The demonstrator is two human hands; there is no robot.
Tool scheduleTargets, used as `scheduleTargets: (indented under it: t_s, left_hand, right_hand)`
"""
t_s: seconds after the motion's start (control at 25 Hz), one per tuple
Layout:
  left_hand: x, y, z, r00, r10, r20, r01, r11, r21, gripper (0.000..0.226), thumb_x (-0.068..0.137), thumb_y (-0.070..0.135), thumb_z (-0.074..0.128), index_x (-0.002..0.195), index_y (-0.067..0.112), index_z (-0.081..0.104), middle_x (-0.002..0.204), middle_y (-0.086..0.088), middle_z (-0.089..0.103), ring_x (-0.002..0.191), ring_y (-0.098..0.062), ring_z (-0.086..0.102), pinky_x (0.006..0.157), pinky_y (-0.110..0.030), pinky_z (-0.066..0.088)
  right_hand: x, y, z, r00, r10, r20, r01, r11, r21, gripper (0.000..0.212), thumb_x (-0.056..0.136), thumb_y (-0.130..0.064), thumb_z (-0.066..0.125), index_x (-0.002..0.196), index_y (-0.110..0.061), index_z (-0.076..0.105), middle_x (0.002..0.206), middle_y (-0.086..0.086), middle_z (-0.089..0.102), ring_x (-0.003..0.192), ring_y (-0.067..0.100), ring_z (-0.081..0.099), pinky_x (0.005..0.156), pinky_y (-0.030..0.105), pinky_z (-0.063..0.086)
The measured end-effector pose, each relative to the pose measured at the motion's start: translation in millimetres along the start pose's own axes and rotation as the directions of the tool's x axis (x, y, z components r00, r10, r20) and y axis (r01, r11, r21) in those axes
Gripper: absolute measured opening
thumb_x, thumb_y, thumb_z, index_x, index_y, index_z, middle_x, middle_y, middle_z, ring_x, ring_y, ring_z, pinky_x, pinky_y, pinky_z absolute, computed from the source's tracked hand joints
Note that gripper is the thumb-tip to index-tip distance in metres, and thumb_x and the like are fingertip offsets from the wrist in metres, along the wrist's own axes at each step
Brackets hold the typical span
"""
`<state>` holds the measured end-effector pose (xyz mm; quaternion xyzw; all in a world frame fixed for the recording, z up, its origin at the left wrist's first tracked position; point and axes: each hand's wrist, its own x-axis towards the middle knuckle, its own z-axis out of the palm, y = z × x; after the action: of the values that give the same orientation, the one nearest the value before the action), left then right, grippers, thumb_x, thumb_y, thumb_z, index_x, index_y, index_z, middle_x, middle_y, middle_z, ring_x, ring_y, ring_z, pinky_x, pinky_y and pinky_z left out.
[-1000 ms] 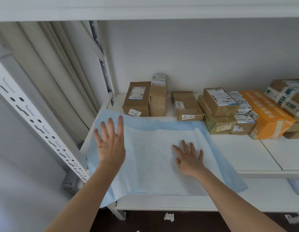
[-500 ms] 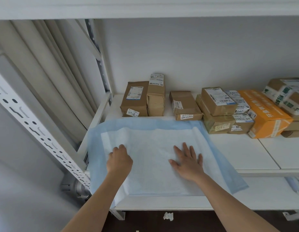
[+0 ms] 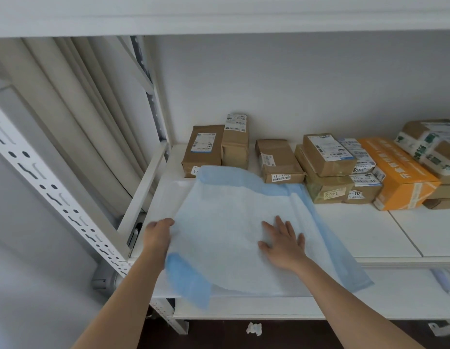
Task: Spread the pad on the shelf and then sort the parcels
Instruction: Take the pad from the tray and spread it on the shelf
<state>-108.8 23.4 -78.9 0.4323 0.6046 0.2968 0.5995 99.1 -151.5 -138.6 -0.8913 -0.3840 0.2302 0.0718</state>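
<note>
A flat brown parcel (image 3: 279, 161) carries a sticker reading "58-3-13"; the stacked lower box (image 3: 327, 187) shows "1402" upside down.

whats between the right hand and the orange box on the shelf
In the head view, from the right hand: white pad, its blue edge, then bare white shelf up to the orange box.

Bare shelf (image 3: 365, 230) lies open to my right, in front of the parcels (image 3: 327, 170) ranked along the back wall. The slanted upright (image 3: 55, 195) and side rail (image 3: 143, 187) hem my left, and the upper shelf (image 3: 219, 18) caps the opening overhead.
</note>
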Motion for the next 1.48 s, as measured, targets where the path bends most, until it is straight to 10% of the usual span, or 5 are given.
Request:
scheduleTargets:
  t_s: [0.12,0.48,0.84,1.32,1.48]
  left_hand:
    - [8.2,-9.1,-11.2,0.973,-0.183,0.14,0.161,0.974,0.158,0.035,0.087,0.033,0.07,0.102,0.003,0.059,0.096,-0.015,0.064,0.091,-0.034,0.062,0.086,-0.042,0.051]
    - [5.1,-16.1,-11.8,0.996,0.06,-0.069,-0.052,0.992,0.111,0.028,0.071,-0.02,0.069,0.09,-0.001,0.064,0.075,-0.009,0.062,0.078,-0.03,0.06,0.081,-0.039,0.052]
    - [33.4,-21.5,-7.3,0.988,-0.141,-0.062,0.138,0.989,-0.057,0.043,0.083,0.015,0.075,0.117,-0.005,0.056,0.115,-0.018,0.061,0.105,-0.035,0.06,0.1,-0.049,0.047]
    - [29.4,-19.2,-0.6,0.986,0.01,-0.167,0.025,0.978,0.209,0.044,0.097,0.033,0.054,0.065,0.005,0.042,0.068,-0.011,0.044,0.068,-0.025,0.046,0.067,-0.033,0.038]
    - [49.7,-22.0,0.8,0.98,0.154,-0.123,-0.114,0.952,0.285,0.015,0.086,0.001,0.05,0.074,0.01,0.051,0.076,-0.012,0.041,0.072,-0.024,0.037,0.068,-0.033,0.03]
  right_hand:
    - [1.1,-3.2,1.4,1.0,0.007,-0.015,-0.007,1.0,-0.009,0.058,0.1,-0.049,0.031,0.153,-0.036,0.012,0.162,-0.001,-0.013,0.149,0.026,-0.013,0.117,0.058,-0.002]
    - [-7.8,-12.8,0.6,1.0,0.021,-0.019,-0.022,0.999,-0.035,0.061,0.098,-0.049,0.037,0.152,-0.034,0.013,0.162,0.0,-0.008,0.149,0.028,-0.007,0.116,0.059,0.003]
    - [-6.9,-1.6,0.8,0.975,0.206,-0.089,-0.203,0.978,0.042,0.065,0.1,-0.052,0.026,0.155,-0.029,0.002,0.161,0.006,-0.017,0.147,0.036,-0.015,0.117,0.059,-0.002]
    - [0.5,7.5,6.9,0.817,0.342,-0.465,-0.298,0.94,0.167,0.054,0.099,-0.038,0.039,0.141,-0.006,0.035,0.146,0.017,0.033,0.135,0.035,0.029,0.107,0.044,0.031]
    - [0.9,10.0,10.8,0.808,0.371,-0.458,-0.364,0.925,0.107,0.05,0.097,-0.037,0.04,0.133,-0.001,0.042,0.136,0.013,0.041,0.127,0.03,0.037,0.101,0.037,0.035]
